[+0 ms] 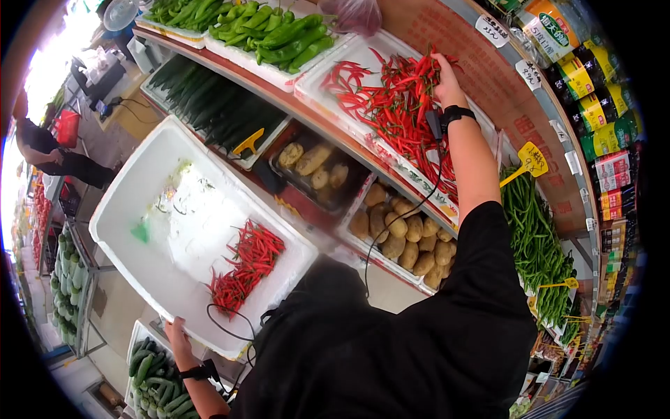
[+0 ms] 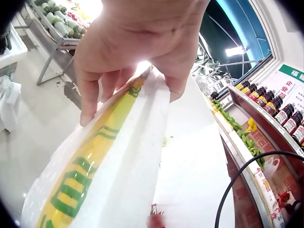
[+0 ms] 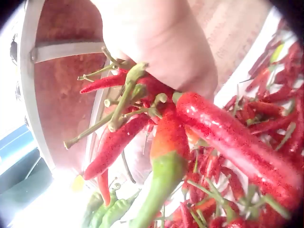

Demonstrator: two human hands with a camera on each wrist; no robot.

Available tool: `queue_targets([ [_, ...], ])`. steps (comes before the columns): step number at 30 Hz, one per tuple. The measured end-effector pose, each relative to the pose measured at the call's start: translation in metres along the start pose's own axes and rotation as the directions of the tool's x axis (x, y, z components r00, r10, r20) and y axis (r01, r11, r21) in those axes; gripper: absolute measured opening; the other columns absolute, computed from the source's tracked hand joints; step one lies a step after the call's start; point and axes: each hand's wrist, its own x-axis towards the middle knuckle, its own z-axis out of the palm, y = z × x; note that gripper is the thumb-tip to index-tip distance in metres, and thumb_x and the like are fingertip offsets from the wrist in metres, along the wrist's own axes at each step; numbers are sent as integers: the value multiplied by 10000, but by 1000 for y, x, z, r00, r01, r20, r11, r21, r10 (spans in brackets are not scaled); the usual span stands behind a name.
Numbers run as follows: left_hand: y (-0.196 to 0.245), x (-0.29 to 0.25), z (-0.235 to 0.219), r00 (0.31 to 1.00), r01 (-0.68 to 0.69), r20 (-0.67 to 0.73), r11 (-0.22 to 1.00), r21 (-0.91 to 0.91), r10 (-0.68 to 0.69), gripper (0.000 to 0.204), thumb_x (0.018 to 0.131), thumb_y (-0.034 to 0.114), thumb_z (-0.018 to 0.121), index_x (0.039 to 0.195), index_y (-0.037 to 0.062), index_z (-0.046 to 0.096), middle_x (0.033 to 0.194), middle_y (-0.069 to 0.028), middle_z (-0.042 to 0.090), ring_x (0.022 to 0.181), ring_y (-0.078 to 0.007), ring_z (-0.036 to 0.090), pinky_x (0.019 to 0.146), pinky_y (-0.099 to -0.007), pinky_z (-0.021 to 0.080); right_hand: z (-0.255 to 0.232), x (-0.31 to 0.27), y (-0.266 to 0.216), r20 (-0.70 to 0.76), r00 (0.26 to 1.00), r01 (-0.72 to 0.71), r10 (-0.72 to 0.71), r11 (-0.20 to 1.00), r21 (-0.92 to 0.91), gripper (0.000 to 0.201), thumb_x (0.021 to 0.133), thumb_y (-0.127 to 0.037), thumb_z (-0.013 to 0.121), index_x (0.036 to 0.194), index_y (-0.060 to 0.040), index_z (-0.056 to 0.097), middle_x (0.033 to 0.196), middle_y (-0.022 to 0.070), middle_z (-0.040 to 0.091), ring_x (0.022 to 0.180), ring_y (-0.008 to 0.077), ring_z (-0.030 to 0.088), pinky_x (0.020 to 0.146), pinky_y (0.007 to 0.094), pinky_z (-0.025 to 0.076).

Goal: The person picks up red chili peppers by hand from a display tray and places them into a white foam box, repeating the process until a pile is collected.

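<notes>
A large white foam box (image 1: 209, 241) tilts in front of the person, with a pile of red chilies (image 1: 248, 269) gathered at its near right side. The left hand (image 1: 179, 341) grips the box's rim; in the left wrist view its fingers (image 2: 88, 97) wrap over the outer side and the thumb lies inside. Over a display tray (image 1: 315, 89) of red chilies, the right hand (image 1: 447, 82) holds a bunch of chilies (image 3: 164, 126). Stems and a part-green pepper stick out below that hand in the right wrist view.
Green peppers (image 1: 300, 43) lie left of the chili tray, long green beans (image 1: 527, 223) to its right. Below are potatoes (image 1: 412, 241) and dark cucumbers (image 1: 216, 105). Bottles (image 1: 590, 84) line the right shelf. A thin black cable (image 1: 368, 262) hangs from the right wrist. Another person (image 1: 59, 150) stands far left.
</notes>
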Motion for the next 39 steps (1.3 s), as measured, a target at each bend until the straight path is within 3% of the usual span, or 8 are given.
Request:
queue_targets([
  [8, -9, 12, -3, 999, -28, -23, 1000, 4, 28, 395, 719, 115, 583, 1096, 3, 545, 864, -35, 588, 657, -142, 568, 492, -254, 410, 4, -9, 1, -7, 1000, -26, 27, 997, 71, 255, 773, -308, 729, 839, -81, 635, 803, 87, 679, 770, 289, 640, 717, 519, 536],
  [19, -9, 5, -3, 1000, -27, 18, 996, 80, 26, 400, 732, 161, 584, 1101, 9, 555, 858, -27, 597, 685, -123, 585, 508, -241, 432, 174, -135, 38, 242, 960, -179, 142, 974, 136, 234, 801, -252, 685, 877, -47, 602, 815, 122, 660, 719, 330, 627, 677, 556, 541],
  [22, -3, -3, 7, 998, -41, -41, 997, 65, 43, 356, 722, 166, 600, 1037, -1, 589, 744, 8, 564, 514, -71, 479, 432, -213, 321, 218, -164, 78, 386, 908, -220, 165, 970, 102, 336, 786, -319, 687, 931, -18, 646, 878, 175, 671, 780, 358, 642, 687, 510, 536],
  [25, -7, -1, -4, 997, -68, 43, 995, 68, 65, 322, 743, 178, 591, 1029, 31, 590, 782, 12, 575, 579, -74, 517, 447, -217, 353, 260, -228, 119, 545, 804, -300, 237, 953, 28, 373, 826, -320, 642, 976, 21, 630, 918, 196, 672, 835, 343, 651, 755, 449, 551],
  [30, 9, -13, 9, 998, -25, -59, 993, 114, 32, 275, 712, 120, 596, 959, 1, 619, 632, 34, 517, 448, -58, 377, 418, -237, 254, 293, -315, 231, 588, 669, -448, 454, 878, -169, 321, 837, -302, 668, 945, -3, 623, 839, 155, 662, 797, 289, 676, 741, 401, 585],
  [32, 9, -13, 4, 1000, -5, -8, 993, 122, 5, 315, 710, 111, 588, 996, -19, 613, 700, 0, 570, 510, -84, 472, 458, -237, 341, 292, -326, 302, 680, 548, -493, 487, 845, -208, 146, 838, -174, 648, 865, -36, 606, 727, 104, 655, 593, 210, 643, 514, 348, 539],
  [38, 11, -27, 6, 999, -25, 26, 999, 28, 25, 395, 729, 126, 573, 1081, -52, 578, 898, -66, 639, 732, -151, 629, 622, -254, 486, 254, -355, 496, 588, 633, -299, 504, 859, -415, 194, 797, -81, 702, 938, -41, 575, 792, 65, 623, 662, 195, 642, 557, 330, 540],
  [39, 14, -31, 8, 999, -30, 28, 999, 21, 29, 410, 733, 124, 572, 1103, -54, 573, 908, -68, 644, 732, -144, 628, 615, -254, 481, 242, -360, 499, 569, 547, -346, 615, 784, -515, 204, 797, -50, 687, 968, -48, 575, 823, 62, 626, 704, 186, 646, 611, 316, 542],
])
